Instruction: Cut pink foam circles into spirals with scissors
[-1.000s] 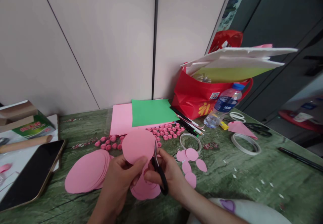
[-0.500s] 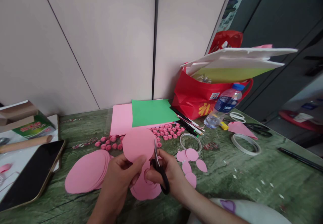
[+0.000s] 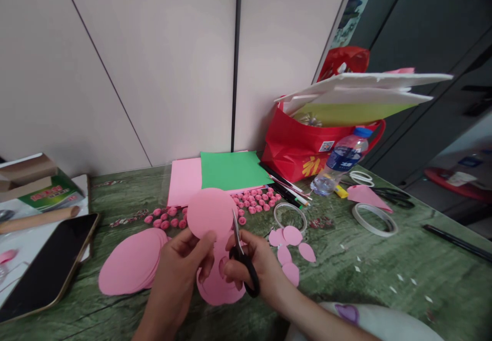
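Note:
My left hand (image 3: pixel 186 259) pinches the lower edge of a pink paper circle (image 3: pixel 210 212) between thumb and fingers, raised over the table. In my right hand (image 3: pixel 255 261) is a pair of black-handled scissors (image 3: pixel 249 272), its blades pointing up along the circle's right edge. Below both hands lie more pink paper rounds (image 3: pixel 221 291), partly hidden by my fingers. To the left rests a stack of large pink paper circles (image 3: pixel 128 264). Small pink paper petals (image 3: pixel 291 236) lie to the right of my right hand.
Behind my hands are rolled pink paper pieces (image 3: pixel 259 200), a green sheet (image 3: pixel 230 171) and pencils (image 3: pixel 292 187). Tape rolls (image 3: pixel 374 220), a water bottle (image 3: pixel 342 159) and a red bag (image 3: pixel 288 146) stand right. A phone (image 3: pixel 48 264) and a box (image 3: pixel 46 189) are left.
The pink paper circle in my left hand has shifted slightly upward and turned a little. The scissors stay close to its right edge; the things on the table have not moved.

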Motion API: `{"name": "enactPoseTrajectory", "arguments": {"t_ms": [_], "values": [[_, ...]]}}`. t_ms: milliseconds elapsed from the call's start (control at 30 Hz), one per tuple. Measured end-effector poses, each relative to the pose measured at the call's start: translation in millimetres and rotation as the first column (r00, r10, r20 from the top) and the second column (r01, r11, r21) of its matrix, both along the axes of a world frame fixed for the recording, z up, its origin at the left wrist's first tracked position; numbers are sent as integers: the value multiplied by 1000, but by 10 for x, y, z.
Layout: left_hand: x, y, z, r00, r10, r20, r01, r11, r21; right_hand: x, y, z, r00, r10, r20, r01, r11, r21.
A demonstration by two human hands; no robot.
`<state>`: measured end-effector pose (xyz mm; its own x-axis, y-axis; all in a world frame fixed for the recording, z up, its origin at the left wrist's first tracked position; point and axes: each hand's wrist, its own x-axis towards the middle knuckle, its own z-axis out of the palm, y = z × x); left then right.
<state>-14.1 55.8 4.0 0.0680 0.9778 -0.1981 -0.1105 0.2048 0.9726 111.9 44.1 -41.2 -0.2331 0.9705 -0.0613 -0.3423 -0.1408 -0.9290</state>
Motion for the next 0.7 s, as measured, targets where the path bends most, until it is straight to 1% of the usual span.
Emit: {"name": "enactPoseTrajectory", "arguments": {"t_ms": [100, 200, 333, 533, 700], "values": [[20, 1, 18, 998, -1, 61, 1, 1000, -2, -25, -15, 3, 1000, 13, -13, -13, 1000, -19], [29, -2, 25, 998, 13, 68, -13, 1000, 2, -53, -27, 6, 999, 25, -20, -25, 999, -24], [22, -5, 15, 1000, 7, 10, -7, 1000, 11, -65, -31, 1, 1000, 23, -10, -23, 999, -28], [10, -10, 3, 991, -14, -129, 7, 999, -54, -40, -15, -18, 998, 59, -1, -59, 998, -23], [-1, -13, -1, 985, -62, -162, 54, 997, -54, -12, 6, 42, 994, 50, -99, -46, 998, 34]]}}
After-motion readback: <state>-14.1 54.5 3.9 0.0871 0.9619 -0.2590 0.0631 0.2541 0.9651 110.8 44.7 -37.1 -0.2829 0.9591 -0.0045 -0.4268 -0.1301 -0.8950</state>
